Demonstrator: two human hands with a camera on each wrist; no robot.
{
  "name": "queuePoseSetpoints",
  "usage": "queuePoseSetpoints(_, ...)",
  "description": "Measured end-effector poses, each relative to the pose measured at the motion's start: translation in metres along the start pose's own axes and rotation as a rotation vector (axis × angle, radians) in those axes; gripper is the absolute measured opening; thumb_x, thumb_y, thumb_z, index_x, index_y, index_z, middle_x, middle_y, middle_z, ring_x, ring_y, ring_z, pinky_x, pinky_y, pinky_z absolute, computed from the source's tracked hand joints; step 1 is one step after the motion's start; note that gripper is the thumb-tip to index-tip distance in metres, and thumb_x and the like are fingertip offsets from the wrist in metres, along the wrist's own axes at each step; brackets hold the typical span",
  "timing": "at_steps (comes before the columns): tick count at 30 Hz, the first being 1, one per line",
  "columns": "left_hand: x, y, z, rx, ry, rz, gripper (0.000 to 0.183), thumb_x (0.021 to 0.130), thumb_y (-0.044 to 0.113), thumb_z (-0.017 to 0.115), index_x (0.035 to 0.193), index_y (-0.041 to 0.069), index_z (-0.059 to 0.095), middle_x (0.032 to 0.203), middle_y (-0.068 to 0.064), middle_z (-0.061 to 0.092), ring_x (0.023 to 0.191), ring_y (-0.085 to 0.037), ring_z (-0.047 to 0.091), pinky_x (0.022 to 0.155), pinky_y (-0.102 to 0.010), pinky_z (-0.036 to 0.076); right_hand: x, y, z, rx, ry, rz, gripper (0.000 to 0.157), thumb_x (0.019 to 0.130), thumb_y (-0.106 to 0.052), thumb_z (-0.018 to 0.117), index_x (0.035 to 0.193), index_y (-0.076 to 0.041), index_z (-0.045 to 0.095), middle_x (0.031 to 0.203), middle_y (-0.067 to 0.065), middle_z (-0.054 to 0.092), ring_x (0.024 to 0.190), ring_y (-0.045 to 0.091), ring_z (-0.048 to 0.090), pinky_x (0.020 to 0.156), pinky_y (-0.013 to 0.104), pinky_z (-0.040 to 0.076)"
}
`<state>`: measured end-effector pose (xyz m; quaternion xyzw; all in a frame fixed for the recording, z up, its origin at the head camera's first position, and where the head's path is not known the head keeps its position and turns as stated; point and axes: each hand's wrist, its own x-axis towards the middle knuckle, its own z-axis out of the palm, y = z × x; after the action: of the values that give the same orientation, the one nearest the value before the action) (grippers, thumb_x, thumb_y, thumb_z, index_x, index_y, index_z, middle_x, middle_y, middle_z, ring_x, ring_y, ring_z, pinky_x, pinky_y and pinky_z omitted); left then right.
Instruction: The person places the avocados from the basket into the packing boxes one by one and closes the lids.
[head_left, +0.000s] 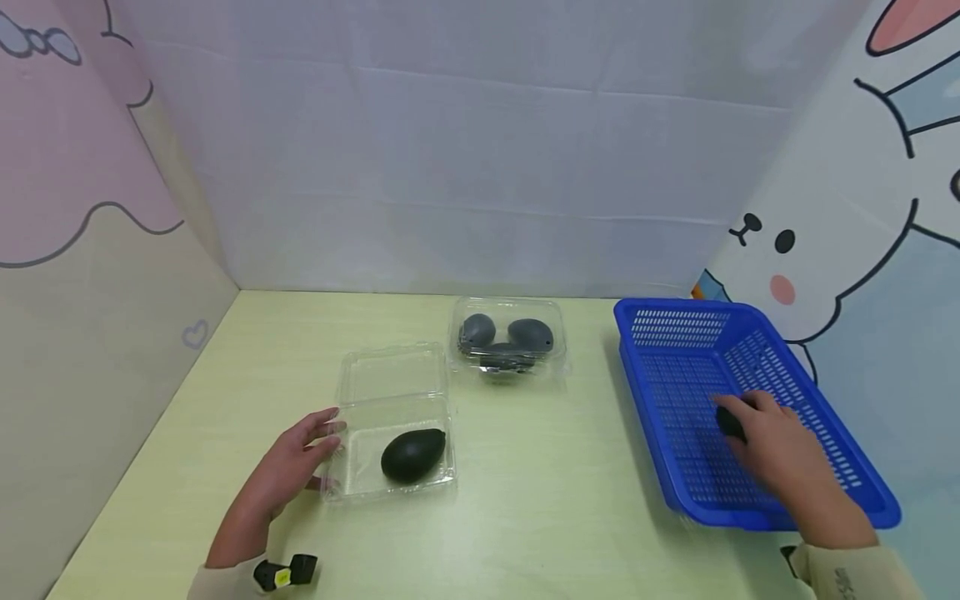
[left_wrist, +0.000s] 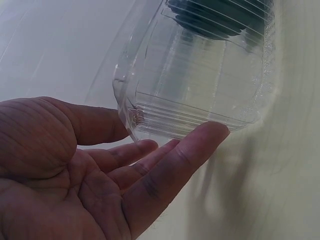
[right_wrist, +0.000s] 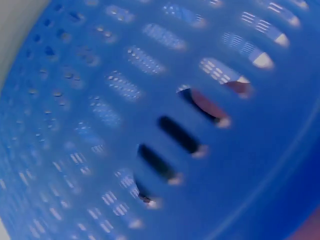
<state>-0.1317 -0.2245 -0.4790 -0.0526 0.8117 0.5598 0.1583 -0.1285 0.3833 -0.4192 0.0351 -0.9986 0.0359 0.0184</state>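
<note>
My left hand (head_left: 288, 467) is at the left edge of a clear plastic clamshell box (head_left: 360, 479), its lid folded back. In the left wrist view its fingers (left_wrist: 170, 175) are extended at the corner of the box. A dark avocado (head_left: 412, 456) lies in the right part of this box. Inside the blue basket (head_left: 648, 417), my right hand (head_left: 780, 450) grips another dark avocado (head_left: 729, 423), mostly covered by the fingers. The right wrist view catches that avocado (right_wrist: 157, 162) only through slots in the basket wall.
A second clear box (head_left: 507, 354) with several dark avocados (head_left: 530, 335) stands behind the lidded box, towards the back of the pale table (head_left: 525, 517). A white cloth (head_left: 465, 167) hangs behind it. Printed panels (head_left: 885, 375) border both sides, the right one close to the basket.
</note>
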Motion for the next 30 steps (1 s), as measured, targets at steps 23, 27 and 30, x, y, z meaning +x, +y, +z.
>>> queuePoseSetpoints(23, 0.000, -0.003, 0.000, -0.005, 0.001, 0.021, 0.058, 0.108, 0.009, 0.052, 0.159, -0.002, 0.027, 0.153, -0.033, 0.040, 0.135, -0.051, 0.047, 0.073, -0.043, 0.061, 0.022, -0.084, -0.053, 0.050, 0.319, -0.223, 0.068, 0.081, 0.000, 0.084, 0.143, -0.014, 0.058, 0.144, 0.033, 0.046, 0.119, 0.063, 0.046, 0.086, 0.077, 0.043)
queuePoseSetpoints(27, 0.000, -0.003, 0.000, -0.002, 0.000, 0.014, 0.058, 0.108, 0.010, 0.052, 0.160, 0.000, 0.027, 0.153, -0.033, 0.039, 0.137, -0.051, 0.043, 0.073, -0.042, 0.061, 0.025, -0.100, -0.060, 0.069, 0.327, -0.232, 0.069, 0.083, -0.001, 0.083, 0.145, -0.016, 0.057, 0.145, 0.031, 0.045, 0.122, 0.062, 0.046, 0.089, 0.077, 0.043)
queuePoseSetpoints(30, 0.000, -0.003, 0.000, -0.005, -0.004, 0.014, 0.058, 0.109, 0.010, 0.052, 0.160, 0.000, 0.027, 0.154, -0.033, 0.039, 0.137, -0.052, 0.042, 0.073, -0.042, 0.061, 0.027, -0.111, -0.064, 0.090, 0.333, -0.236, 0.068, 0.084, 0.000, 0.082, 0.146, -0.016, 0.057, 0.146, 0.031, 0.045, 0.123, 0.060, 0.045, 0.090, 0.076, 0.043)
